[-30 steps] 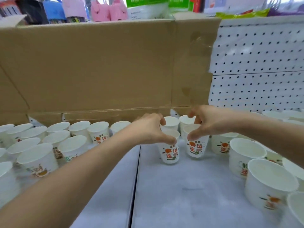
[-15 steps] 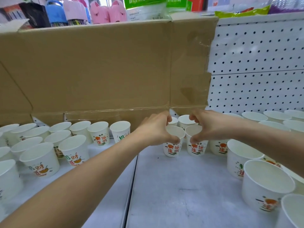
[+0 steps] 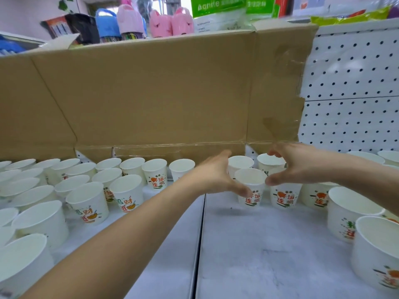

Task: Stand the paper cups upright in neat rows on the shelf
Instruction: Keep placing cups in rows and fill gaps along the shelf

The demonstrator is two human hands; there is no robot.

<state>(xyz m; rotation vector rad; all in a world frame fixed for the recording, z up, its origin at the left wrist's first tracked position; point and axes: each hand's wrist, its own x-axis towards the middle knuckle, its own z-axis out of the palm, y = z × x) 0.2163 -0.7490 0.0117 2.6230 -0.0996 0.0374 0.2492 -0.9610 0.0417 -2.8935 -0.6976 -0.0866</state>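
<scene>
Paper cups [image 3: 127, 192], white with red and orange printed characters, stand upright across a pale grey shop shelf [image 3: 259, 255], seen from the person's own head height. On the left they crowd together in loose, uneven lines. On the right, more cups run along the edge toward the viewer. Between the two groups, at the back of the shelf, stand two short rows, and both hands meet there.

The left hand [image 3: 216, 175] is flat, with its fingers straight and pointing toward the back. Its spread thumb touches the left side of the front cup [image 3: 250, 178], apparently to nudge it into line. The right hand [image 3: 298, 167] arches over the neighbouring cup [image 3: 285, 196]. Its fingers curl near a back-row cup [image 3: 269, 161] and its thumb tip sits where the two front cups meet. Whether it actually grips a cup cannot be told, since that rim is hidden under the palm. The hands seem to be pressing the cups side by side so the rims touch.

A tall sheet of brown cardboard [image 3: 162, 93] stands behind as a backstop, with white pegboard [image 3: 356, 83] to its right.
</scene>
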